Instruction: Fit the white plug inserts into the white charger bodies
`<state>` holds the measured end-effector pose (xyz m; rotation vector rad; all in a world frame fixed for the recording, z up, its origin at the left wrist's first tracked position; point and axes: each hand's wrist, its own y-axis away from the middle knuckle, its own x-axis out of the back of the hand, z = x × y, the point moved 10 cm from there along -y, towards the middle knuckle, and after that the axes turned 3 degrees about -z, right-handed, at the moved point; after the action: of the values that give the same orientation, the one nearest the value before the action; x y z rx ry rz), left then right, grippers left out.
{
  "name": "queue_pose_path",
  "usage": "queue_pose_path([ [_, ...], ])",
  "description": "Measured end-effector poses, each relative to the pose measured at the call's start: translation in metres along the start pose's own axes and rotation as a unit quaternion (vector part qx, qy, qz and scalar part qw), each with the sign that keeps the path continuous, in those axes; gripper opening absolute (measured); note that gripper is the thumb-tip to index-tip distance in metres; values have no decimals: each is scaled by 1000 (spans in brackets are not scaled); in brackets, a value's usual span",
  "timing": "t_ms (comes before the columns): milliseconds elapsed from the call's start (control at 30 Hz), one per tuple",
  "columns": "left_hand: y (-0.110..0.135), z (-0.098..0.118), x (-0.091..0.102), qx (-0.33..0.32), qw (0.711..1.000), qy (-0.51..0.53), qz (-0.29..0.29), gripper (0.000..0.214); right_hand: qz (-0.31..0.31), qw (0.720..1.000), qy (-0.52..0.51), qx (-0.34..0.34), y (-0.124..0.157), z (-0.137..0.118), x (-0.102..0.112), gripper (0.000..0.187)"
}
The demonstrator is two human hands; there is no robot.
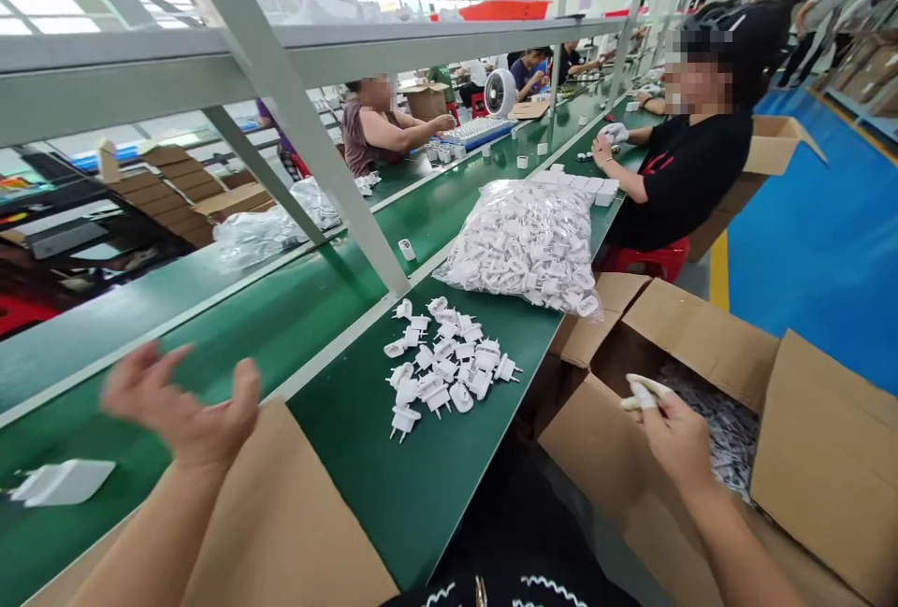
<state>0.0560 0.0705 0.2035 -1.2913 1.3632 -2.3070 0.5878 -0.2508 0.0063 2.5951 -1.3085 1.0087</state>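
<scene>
My left hand (186, 406) is raised over the green conveyor belt, palm up with fingers spread, somewhat blurred and holding nothing. Below and left of it, a white plug adapter (63, 483) with two pins lies on the belt. My right hand (677, 434) hovers at the edge of an open cardboard box (820, 457) on the right. White finger covers (649, 392) sit on its fingertips, which are pinched together; whether anything small is between them cannot be made out. Between my hands, a loose pile of white plug adapters (449, 359) lies on the green tabletop (379, 485).
A clear bag of white plug parts (523, 242) stands beyond the pile. A cardboard sheet (281, 513) lies under my left forearm. A slanted metal post (315, 121) carries the overhead shelf. One co-worker (691, 158) sits at the right, another (383, 125) across the belt.
</scene>
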Motion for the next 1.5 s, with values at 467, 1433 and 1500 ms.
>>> queue_pose_path([
  [467, -61, 269, -307, -295, 910, 99, -275, 36, 77, 924, 255, 273, -127, -185, -156, 11],
  [1433, -63, 252, -324, -227, 907, 90, -345, 15, -45, 918, 241, 311, -104, -161, -167, 9],
  [1500, -61, 254, -322, -202, 901, 94, -373, 20, -31, 922, 234, 306, -102, -158, -164, 14],
])
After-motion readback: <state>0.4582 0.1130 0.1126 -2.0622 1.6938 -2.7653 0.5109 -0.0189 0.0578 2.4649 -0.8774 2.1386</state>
